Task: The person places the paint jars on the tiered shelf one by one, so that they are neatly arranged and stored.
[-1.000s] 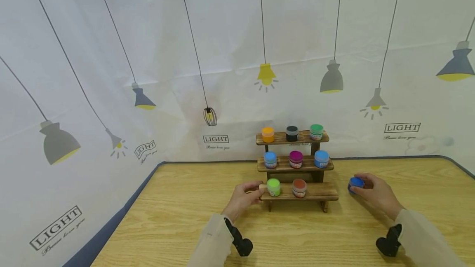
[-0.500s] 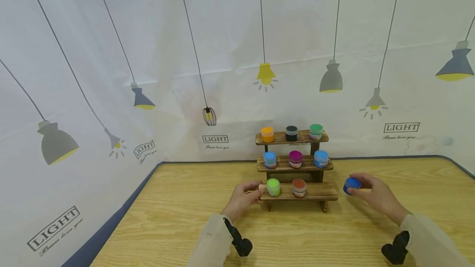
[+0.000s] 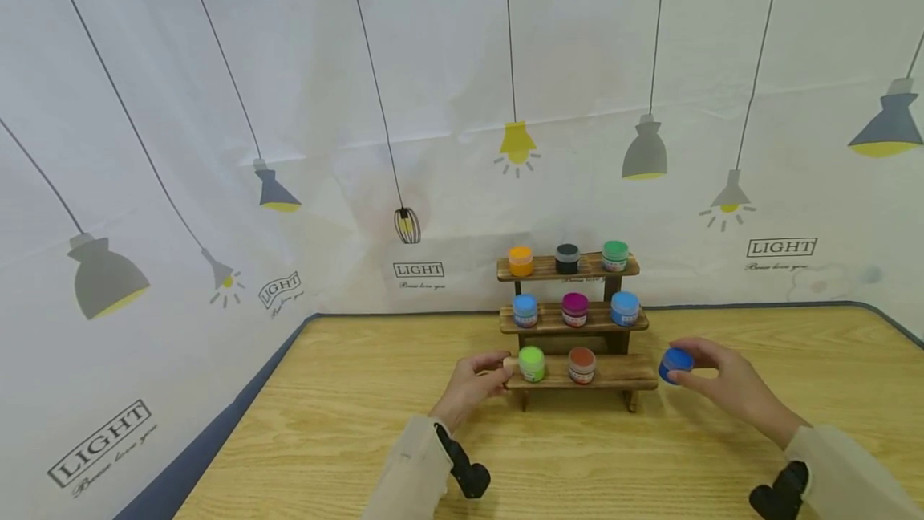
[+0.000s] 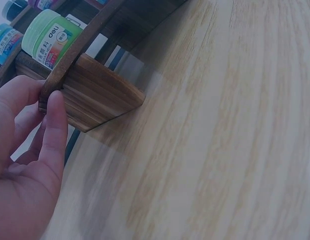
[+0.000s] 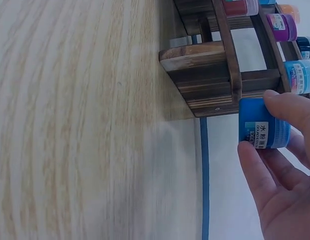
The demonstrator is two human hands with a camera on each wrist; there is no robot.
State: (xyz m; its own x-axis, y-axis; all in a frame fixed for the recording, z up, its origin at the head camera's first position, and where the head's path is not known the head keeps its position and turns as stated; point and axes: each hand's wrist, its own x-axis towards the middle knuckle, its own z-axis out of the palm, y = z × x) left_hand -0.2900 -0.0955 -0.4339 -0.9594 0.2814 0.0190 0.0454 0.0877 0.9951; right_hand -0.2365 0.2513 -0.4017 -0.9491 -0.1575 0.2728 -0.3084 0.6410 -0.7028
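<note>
A three-tier wooden shelf [image 3: 626,374] stands on the table with small paint jars on every tier. My left hand [image 3: 471,388] pinches the left end of its lowest tier between thumb and fingers, as the left wrist view also shows. On that tier sit a light green paint jar [image 3: 532,364] and a reddish-brown paint jar [image 3: 581,366], with bare board to their right. Just off the tier's right end, my right hand [image 3: 732,382] holds a dark blue paint jar [image 5: 255,125] by its sides, thumb opposite fingers.
The middle tier bears a light blue jar [image 3: 525,310], a purple jar [image 3: 575,310] and another blue jar [image 3: 625,309]. Above them are orange [image 3: 520,261], black [image 3: 567,259] and green [image 3: 615,256] jars. A lamp-printed cloth [image 3: 462,183] hangs behind the wooden table [image 3: 346,408].
My right hand has moved a little left with the dark blue paint jar, closer to the lowest tier's right end. The left hand and the shelf have stayed put.
</note>
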